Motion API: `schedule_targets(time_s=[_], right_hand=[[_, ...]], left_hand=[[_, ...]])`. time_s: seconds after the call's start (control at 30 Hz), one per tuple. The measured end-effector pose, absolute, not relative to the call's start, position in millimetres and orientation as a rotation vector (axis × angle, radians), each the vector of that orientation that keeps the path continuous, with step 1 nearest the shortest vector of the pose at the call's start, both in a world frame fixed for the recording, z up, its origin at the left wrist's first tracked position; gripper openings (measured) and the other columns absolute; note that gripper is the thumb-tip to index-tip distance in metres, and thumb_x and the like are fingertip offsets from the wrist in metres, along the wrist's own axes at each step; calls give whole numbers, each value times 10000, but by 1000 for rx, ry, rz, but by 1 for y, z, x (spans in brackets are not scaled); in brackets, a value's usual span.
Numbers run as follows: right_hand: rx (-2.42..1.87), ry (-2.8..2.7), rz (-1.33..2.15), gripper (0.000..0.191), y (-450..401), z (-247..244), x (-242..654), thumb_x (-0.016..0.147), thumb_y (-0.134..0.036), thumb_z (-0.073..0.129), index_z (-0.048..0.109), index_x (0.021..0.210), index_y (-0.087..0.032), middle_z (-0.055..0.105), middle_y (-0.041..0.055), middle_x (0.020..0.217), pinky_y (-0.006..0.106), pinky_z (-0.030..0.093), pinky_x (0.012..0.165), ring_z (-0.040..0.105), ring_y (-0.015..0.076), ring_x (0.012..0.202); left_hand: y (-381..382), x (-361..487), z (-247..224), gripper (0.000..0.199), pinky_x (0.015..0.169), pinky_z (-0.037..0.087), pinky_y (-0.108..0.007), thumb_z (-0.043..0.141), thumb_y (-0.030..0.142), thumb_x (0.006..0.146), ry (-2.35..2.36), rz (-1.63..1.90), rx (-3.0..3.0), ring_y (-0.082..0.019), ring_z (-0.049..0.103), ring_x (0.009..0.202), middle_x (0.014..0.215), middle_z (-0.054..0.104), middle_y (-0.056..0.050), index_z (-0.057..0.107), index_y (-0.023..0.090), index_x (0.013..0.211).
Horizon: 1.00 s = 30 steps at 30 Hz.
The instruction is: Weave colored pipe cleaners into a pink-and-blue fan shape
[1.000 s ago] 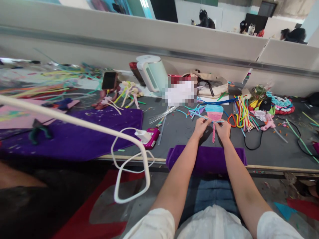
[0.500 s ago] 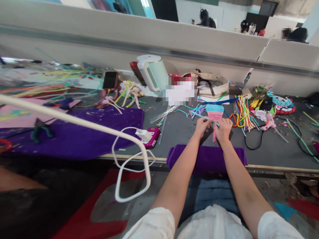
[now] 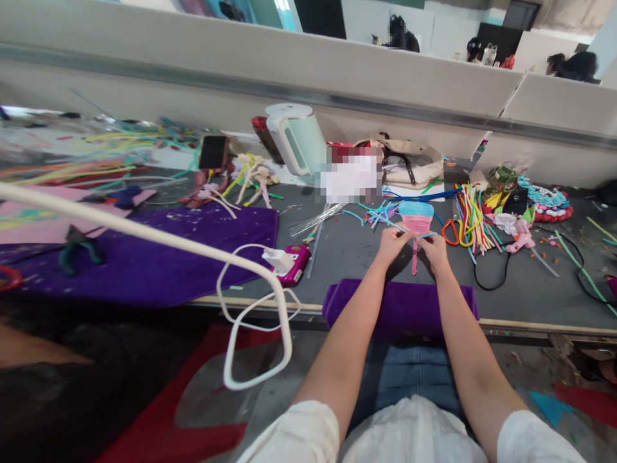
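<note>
A fan-shaped piece [image 3: 416,220], blue above and pink below with a pink stem, lies on the grey table [image 3: 354,251]. Across its lower part runs a light blue pipe cleaner [image 3: 426,235]. My left hand [image 3: 394,244] pinches the strip at the left of the stem, and my right hand [image 3: 436,247] pinches it at the right. Both hands' fingers are closed. Behind the left hand lie blue and purple pipe cleaners [image 3: 380,215]. Under my forearms is a rolled purple cloth [image 3: 405,308] at the table edge.
A kettle [image 3: 301,141] and a beige bag [image 3: 419,164] stand behind. Colourful pipe cleaners [image 3: 472,218] lie right. Left are a pink power socket [image 3: 295,265], a purple cloth [image 3: 193,257] and pliers [image 3: 80,251]. A white curved tube [image 3: 284,321] crosses the left foreground.
My right hand has moved slightly outward and down from the stem, widening the space between the hands. More of the pink part shows. My left hand has barely moved.
</note>
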State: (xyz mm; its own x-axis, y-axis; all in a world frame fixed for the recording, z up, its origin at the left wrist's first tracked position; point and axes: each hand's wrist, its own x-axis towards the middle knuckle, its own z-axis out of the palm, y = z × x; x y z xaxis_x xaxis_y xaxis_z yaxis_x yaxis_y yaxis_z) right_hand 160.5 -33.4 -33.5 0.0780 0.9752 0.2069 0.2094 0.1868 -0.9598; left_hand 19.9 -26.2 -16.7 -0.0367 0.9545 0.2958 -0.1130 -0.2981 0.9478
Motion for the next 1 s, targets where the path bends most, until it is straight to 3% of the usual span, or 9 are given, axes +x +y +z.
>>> schedule_targets(time_s=[0.27, 0.43, 0.73, 1.0], right_hand=[[-1411, -1688, -14, 90, -50, -21, 153, 852, -261, 593, 662, 822, -213, 687, 46, 870, 401, 331, 935, 543, 228, 935], [-1429, -1681, 20, 105, -50, -22, 151, 868, -276, 592, 668, 824, -218, 707, 39, 875, 382, 328, 913, 561, 220, 904], [-1393, -1491, 532, 200, -35, -34, 159, 815, -371, 614, 693, 773, -192, 702, 34, 745, 303, 441, 712, 613, 193, 722], [-1433, -1681, -30, 101, -50, -19, 155, 861, -259, 569, 642, 817, -205, 669, 56, 856, 393, 352, 901, 542, 232, 921]], left_hand=[[-21, 22, -29, 437, 485, 339, -239, 769, 528, 650, 1026, 1402, 1095, -80, 427, 464, 515, 525, 5, 588, 140, 560], [-21, 19, -25, 397, 521, 374, -244, 793, 492, 617, 1040, 1427, 1060, -94, 473, 503, 551, 572, -9, 618, 137, 591], [-27, 19, -15, 352, 563, 361, -245, 779, 467, 643, 981, 1507, 1218, -110, 454, 577, 598, 564, -8, 631, 151, 597], [-24, 22, -25, 417, 491, 349, -239, 770, 521, 650, 1023, 1434, 1082, -82, 440, 471, 539, 544, 4, 585, 151, 591]])
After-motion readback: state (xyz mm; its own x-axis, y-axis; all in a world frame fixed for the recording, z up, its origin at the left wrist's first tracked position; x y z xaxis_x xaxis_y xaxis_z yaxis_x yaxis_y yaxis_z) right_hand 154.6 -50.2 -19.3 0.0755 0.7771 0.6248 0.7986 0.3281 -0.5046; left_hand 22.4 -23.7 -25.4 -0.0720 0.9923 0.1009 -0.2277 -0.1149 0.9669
